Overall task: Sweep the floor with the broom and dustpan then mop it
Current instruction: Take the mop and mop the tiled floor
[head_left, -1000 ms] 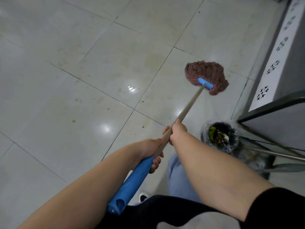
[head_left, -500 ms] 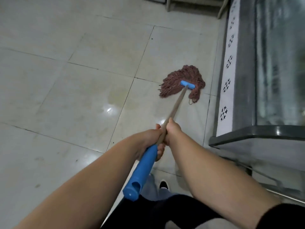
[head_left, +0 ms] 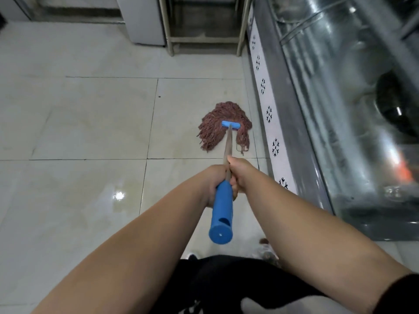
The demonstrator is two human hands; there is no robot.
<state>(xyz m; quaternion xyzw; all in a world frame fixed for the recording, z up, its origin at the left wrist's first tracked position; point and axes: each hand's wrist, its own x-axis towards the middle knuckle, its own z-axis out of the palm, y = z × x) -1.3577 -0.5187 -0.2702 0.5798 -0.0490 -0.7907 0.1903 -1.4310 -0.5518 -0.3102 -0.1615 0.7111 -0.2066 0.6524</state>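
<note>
A mop with a reddish string head (head_left: 224,125) and a blue clamp lies flat on the pale tiled floor (head_left: 90,123), close to the counter on the right. Its wooden shaft (head_left: 227,146) runs back toward me and ends in a blue grip (head_left: 221,214). My left hand (head_left: 214,181) grips the shaft at the top of the blue grip. My right hand (head_left: 240,172) grips the shaft just ahead of it, thumb along the wood. No broom or dustpan is in view.
A steel and glass counter (head_left: 340,109) with a white snowflake strip (head_left: 269,114) runs along the right. At the back stand a metal-legged frame (head_left: 204,39) and a white cabinet (head_left: 145,21). Wet sheen lies on the tiles (head_left: 119,196) at left. My foot shows below.
The view has swung toward the back wall. The mop head has moved along the counter and its strands now trail toward me. The small bin seen a second ago is out of view.
</note>
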